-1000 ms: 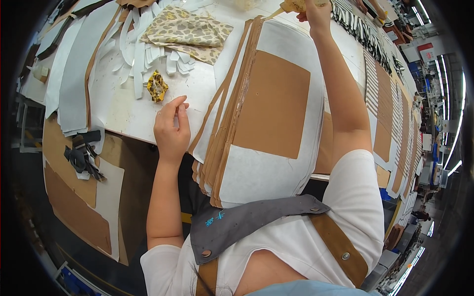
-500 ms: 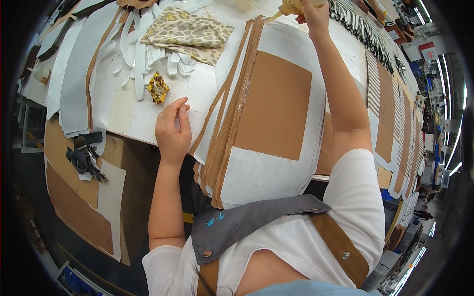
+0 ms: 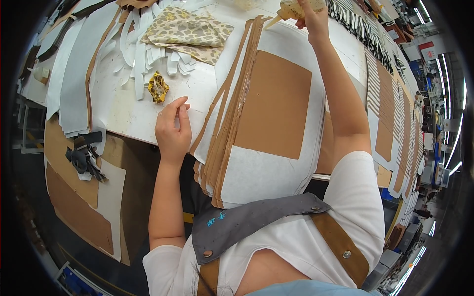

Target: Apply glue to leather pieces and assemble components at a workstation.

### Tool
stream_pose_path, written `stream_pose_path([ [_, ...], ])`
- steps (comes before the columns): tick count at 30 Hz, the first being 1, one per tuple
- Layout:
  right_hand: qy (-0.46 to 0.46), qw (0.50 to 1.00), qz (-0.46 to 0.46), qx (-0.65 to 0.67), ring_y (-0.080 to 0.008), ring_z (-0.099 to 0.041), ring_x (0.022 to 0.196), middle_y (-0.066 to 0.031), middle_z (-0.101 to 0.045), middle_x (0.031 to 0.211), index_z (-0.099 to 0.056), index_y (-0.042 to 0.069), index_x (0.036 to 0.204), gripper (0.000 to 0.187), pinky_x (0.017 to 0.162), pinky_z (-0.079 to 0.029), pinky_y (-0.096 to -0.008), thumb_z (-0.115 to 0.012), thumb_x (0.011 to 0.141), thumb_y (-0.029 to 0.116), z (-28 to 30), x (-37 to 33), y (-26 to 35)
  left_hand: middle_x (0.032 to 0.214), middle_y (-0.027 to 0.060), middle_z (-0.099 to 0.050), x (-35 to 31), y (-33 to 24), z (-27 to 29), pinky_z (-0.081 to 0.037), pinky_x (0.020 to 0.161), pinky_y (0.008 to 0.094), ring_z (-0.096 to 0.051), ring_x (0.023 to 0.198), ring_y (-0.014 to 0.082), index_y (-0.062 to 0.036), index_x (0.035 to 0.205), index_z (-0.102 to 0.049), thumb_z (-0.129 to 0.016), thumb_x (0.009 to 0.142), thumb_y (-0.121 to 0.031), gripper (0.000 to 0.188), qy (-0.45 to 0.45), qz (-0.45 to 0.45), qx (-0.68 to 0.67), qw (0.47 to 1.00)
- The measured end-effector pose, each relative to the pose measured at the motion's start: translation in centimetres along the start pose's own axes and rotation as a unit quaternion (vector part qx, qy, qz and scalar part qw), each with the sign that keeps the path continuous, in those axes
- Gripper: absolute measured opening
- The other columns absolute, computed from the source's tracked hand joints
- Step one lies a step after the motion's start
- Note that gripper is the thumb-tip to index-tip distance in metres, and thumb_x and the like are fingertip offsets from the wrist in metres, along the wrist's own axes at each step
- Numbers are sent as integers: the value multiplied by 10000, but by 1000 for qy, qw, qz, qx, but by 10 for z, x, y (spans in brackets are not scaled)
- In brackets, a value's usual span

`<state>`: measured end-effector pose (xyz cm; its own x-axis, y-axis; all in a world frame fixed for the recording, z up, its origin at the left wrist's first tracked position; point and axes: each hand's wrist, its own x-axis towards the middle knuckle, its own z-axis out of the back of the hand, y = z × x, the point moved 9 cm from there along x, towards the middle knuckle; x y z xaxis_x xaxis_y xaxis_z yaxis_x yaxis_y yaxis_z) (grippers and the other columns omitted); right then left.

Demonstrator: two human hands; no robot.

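Observation:
My right hand (image 3: 312, 22) is wrapped round a translucent squeeze bottle (image 3: 294, 9) with yellowish contents. The bottle is tilted, its narrow nozzle pointing down and left to the far left corner of a stack of white sheets with brown edges (image 3: 266, 177). A brown rectangular panel (image 3: 274, 103) lies on the top sheet. Along the stack's left side the layered edges fan out, with a shiny strip on them. My left hand (image 3: 173, 128) rests at the table's near edge, left of the stack, fingers loosely bent and nothing seen in them.
A small yellow-and-black crumpled wrapper (image 3: 158, 88) lies beyond my left hand. Behind it are white strips (image 3: 140, 74) and folded leopard-print cloth (image 3: 185, 32). Long grey-white pieces (image 3: 76, 93) hang over the left edge. Striped and brown panels (image 3: 385, 123) lie at right.
My right hand and the bottle have shifted slightly down, toward me, with the nozzle still by the stack's far left corner. My left hand and the stack look unchanged.

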<state>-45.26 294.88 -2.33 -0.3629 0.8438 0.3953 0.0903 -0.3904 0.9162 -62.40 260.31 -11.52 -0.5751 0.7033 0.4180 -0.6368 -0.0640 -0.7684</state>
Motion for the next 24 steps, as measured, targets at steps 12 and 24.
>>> stream_pose_path([
  [12, 30, 998, -48, 4, -73, -428, 371, -24, -533, 636, -510, 38, 983, 393, 283, -314, -205, -642, 800, 360, -13, -32, 7, 814, 72, -652, 0, 0, 0, -446, 688, 308, -588, 737, 200, -47, 974, -590, -498, 842, -47, 161, 1, 1, 1, 1000],
  [24, 45, 996, -78, 21, -101, -452, 426, -35, -534, 681, -434, 42, 1108, 354, 337, -334, -224, -585, 838, 213, -21, -58, 15, 814, 69, -650, -1, 1, 0, -448, 679, 309, -585, 725, 201, -51, 973, -591, -500, 842, -49, 159, -4, 0, -1, 1000],
])
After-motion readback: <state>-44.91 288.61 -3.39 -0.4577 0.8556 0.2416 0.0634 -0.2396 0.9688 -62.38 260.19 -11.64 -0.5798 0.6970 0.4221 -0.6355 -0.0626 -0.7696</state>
